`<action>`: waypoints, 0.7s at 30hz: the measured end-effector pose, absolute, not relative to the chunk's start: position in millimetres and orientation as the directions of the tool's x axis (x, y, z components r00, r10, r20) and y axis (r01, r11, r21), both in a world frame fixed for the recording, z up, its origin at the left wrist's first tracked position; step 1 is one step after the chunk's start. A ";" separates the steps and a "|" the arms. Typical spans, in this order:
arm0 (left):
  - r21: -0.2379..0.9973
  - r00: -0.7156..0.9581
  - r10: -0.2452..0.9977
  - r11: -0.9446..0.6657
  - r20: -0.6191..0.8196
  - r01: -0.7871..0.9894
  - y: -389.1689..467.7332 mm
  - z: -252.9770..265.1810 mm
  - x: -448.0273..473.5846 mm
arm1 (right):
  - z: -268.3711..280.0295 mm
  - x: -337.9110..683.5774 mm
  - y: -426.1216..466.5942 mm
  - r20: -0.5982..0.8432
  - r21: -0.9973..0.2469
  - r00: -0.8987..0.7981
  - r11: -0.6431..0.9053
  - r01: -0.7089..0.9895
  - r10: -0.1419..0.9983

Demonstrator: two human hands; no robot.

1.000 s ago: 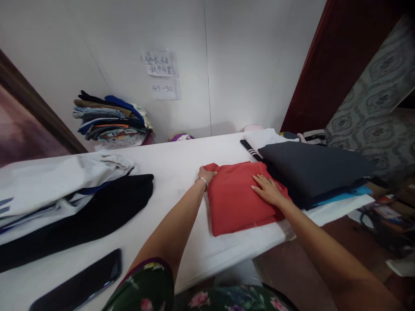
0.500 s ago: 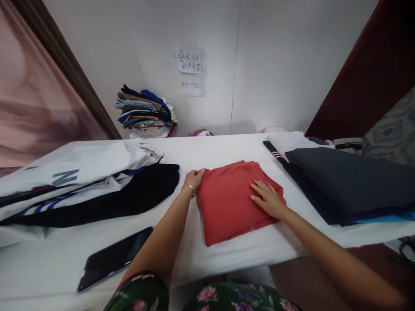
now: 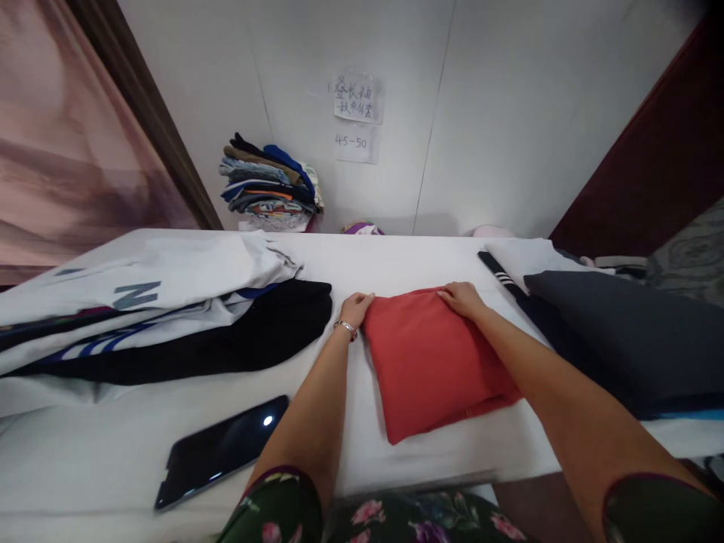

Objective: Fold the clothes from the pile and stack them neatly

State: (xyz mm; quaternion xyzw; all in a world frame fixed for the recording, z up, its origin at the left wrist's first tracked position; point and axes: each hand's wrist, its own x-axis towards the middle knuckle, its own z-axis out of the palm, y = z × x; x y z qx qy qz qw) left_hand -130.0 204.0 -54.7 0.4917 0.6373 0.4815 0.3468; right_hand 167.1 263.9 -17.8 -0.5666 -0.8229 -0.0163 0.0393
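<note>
Since the earlier frame the right hand (image 3: 462,299) has slid from the middle of the folded red garment (image 3: 435,360) up to its far edge, and now both hands sit along that edge. Only the head view is given.

That garment is a brick-red, plain fabric folded into a neat, roughly square pad with several layers showing at its near right corner and a thin line of stitching near the hem. It lies flat on the white table (image 3: 396,260), near the front edge, between a black garment (image 3: 237,339) on the left and a dark grey folded stack (image 3: 627,332) on the right.

On the far left corner of the red pad rests the left hand (image 3: 356,308), fingers curled over the cloth; a thin bracelet (image 3: 345,327) circles the wrist. The right hand lies with fingers bent down onto the far edge; whether it pinches the cloth cannot be told.

A dark phone (image 3: 220,451) lies on the table beside the left forearm. White clothing with blue stripes (image 3: 141,290) rests on the black garment. A pile of folded clothes (image 3: 268,185) stands against the wall, under two paper notes (image 3: 356,117).
</note>
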 end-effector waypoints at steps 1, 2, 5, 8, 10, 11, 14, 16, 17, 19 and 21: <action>0.949 -0.280 0.960 0.059 0.032 0.309 205.3 -55.7 -130.2 | -15.3 167.8 266.6 0.089 0.008 -0.349 0.350 0.937 0.933; 0.943 -0.288 0.957 0.066 0.032 0.326 206.6 -56.6 -130.0 | -12.4 168.4 269.4 0.104 0.027 -0.337 0.336 0.941 0.936; 0.920 -0.326 0.945 0.096 0.037 0.381 209.2 -59.3 -129.1 | -5.8 168.3 278.9 0.187 0.090 -0.300 0.288 0.953 0.935; 0.886 -0.344 0.938 0.122 0.045 0.447 209.2 -60.7 -128.2 | -10.1 166.3 287.4 0.232 0.129 -0.294 0.270 0.954 0.927; 0.859 -0.345 0.937 0.136 0.049 0.493 208.2 -60.7 -127.8 | -20.0 164.9 290.6 0.195 0.115 -0.302 0.284 0.952 0.933; 0.847 -0.345 0.937 0.143 0.051 0.513 207.6 -60.5 -127.6 | -25.9 164.6 291.5 0.174 0.103 -0.307 0.293 0.951 0.936; 0.814 -0.346 0.937 0.158 0.055 0.558 206.6 -59.9 -127.1 | -40.1 165.4 293.3 0.145 0.075 -0.326 0.318 0.945 0.934; 0.800 -0.348 0.936 0.166 0.058 0.577 206.4 -59.3 -126.7 | -42.9 166.8 294.8 0.141 0.060 -0.338 0.332 0.941 0.931; 0.794 -0.351 0.935 0.170 0.057 0.583 206.4 -59.0 -126.6 | -42.2 167.2 295.6 0.138 0.055 -0.344 0.339 0.939 0.929; 0.788 -0.355 0.933 0.178 0.055 0.589 206.4 -58.3 -126.1 | -37.6 166.3 296.8 0.130 0.050 -0.354 0.351 0.935 0.926; 0.784 -0.358 0.932 0.185 0.052 0.593 206.5 -57.8 -125.8 | -31.8 162.6 296.6 0.152 0.045 -0.364 0.361 0.931 0.919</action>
